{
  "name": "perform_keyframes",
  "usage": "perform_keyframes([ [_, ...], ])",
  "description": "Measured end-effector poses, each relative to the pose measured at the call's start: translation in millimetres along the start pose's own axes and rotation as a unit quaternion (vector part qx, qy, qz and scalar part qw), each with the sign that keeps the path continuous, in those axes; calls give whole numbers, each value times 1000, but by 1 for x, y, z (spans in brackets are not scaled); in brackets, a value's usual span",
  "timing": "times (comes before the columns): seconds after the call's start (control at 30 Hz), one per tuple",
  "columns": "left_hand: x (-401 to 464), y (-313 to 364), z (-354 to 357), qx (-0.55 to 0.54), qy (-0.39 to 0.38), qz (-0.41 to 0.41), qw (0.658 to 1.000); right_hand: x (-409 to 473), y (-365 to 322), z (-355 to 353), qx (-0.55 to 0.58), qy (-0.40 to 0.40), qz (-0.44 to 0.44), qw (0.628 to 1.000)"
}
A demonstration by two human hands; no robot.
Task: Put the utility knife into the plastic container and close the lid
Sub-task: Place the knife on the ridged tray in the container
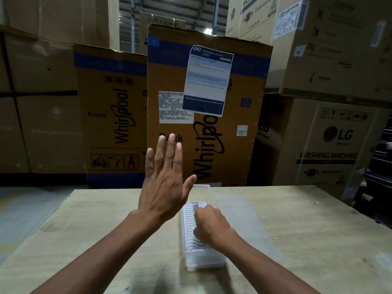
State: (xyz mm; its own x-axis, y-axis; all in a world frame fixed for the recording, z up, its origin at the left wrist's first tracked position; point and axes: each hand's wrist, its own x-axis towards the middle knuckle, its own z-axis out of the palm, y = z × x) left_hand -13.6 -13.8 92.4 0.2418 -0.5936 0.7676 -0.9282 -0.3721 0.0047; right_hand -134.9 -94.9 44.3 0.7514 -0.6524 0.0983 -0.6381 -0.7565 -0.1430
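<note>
1. The utility knife (194, 221) is a pale grey-white, ribbed plastic tool with a dark metal slot at its far end. It lies lengthwise inside the container, its near portion hidden under the right hand.
2. The clear, long rectangular plastic container (203, 259) stands on the pale wooden counter (297, 240), near its centre, with the long axis pointing away from the person.
3. The transparent lid (235, 206) lies flat on the counter just beside the container's right edge. Whether it is hinged to the container cannot be determined.
4. The right hand (212, 227) is curled into a loose fist over the knife, fingertips down on its ribbed body. Whether it grips the knife or only rests on it cannot be determined.
5. The left hand (164, 181) is raised above the counter, fully spread with fingers straight, palm away, holding nothing.
6. Behind the counter stand two brown-and-blue cardboard cartons (110, 115) printed "Whirlpool"; the left one reads "Front".
7. A blue-and-white paper sheet (206, 81) on the centre carton is headed "2262"; its smaller text is illegible.
8. A brown cardboard carton (335, 145) at right reads "LG" and "WASHING MACHINE".
</note>
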Motion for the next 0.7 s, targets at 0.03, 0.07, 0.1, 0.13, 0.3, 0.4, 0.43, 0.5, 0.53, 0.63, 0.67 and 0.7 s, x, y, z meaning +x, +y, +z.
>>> perform_keyframes([
  [0.03,0,0,0,-2,2,0,1000,1,0,2,2,-2,1,1000],
  [0.07,-1,0,1,-3,3,0,1000,1,0,4,4,-3,2,1000],
  [0.1,-1,0,2,-4,3,0,1000,1,0,4,4,-3,4,1000],
  [0.13,-1,0,3,-5,2,1,1000,1,0,5,2,-4,5,1000],
  [0.3,-5,1,9,-3,-2,3,1000,-1,1,6,-15,-9,0,1000],
  [0.4,-6,3,11,-5,-5,4,1000,0,0,9,-13,-13,0,1000],
  [0.43,-6,3,11,-6,-6,5,1000,0,0,9,-13,-11,1,1000],
  [0.5,-6,3,10,-6,-5,7,1000,-1,-2,5,-7,1,3,1000],
  [0.53,-6,2,9,-6,-3,7,1000,0,-2,0,3,18,6,1000],
  [0.63,-7,-2,9,-11,1,5,1000,9,11,-26,35,130,40,990],
  [0.67,-8,-3,9,-12,2,4,1000,14,22,-35,50,183,54,980],
  [0.7,-9,-5,9,-11,2,3,1000,19,35,-42,73,223,68,970],
])
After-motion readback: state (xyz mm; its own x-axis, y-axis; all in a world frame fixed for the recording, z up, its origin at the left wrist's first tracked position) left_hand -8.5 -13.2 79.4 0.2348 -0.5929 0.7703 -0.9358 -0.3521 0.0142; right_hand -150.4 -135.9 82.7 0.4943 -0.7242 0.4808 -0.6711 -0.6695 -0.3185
